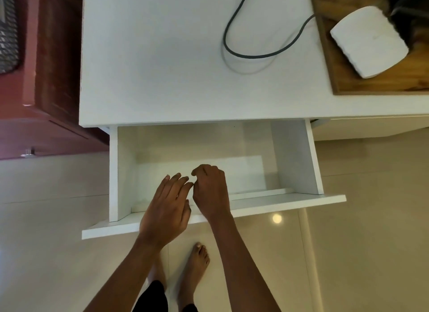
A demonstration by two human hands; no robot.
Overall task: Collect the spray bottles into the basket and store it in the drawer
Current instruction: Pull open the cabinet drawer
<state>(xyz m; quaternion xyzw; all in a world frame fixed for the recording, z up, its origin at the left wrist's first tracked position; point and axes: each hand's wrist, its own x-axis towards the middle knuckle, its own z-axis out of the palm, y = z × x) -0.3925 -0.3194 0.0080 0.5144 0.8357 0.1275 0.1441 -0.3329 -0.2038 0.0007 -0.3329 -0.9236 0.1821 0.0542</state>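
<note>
The white drawer (pixel 294 158) is being shown pulled out from under the front edge of the white desk (pixel 151 56), with its bare floor and side walls lying open to view. Both hands are being held over the drawer's front panel, near its middle. The left hand (pixel 167 209) is being held palm down with its fingers (pixel 173 184) stretched forward, lying loosely side by side and gripping nothing. The right hand (pixel 211 191) is being kept just beside it, its fingers (pixel 204 169) curled inward and downward, the thumb tip being brought close to the fingertips of the left hand; nothing is being pinched between them. No spray bottles and no basket are being shown in this view, so their place cannot be told. A dark cable (pixel 243 49) is lying looped on the desk toward its far right part, and a wooden board (pixel 348 79) carrying a white roll of paper (pixel 369 42) is being seen at the desk's right edge. A bare foot (pixel 197 260) is standing on the tiled floor (pixel 371 242) below the drawer.
</note>
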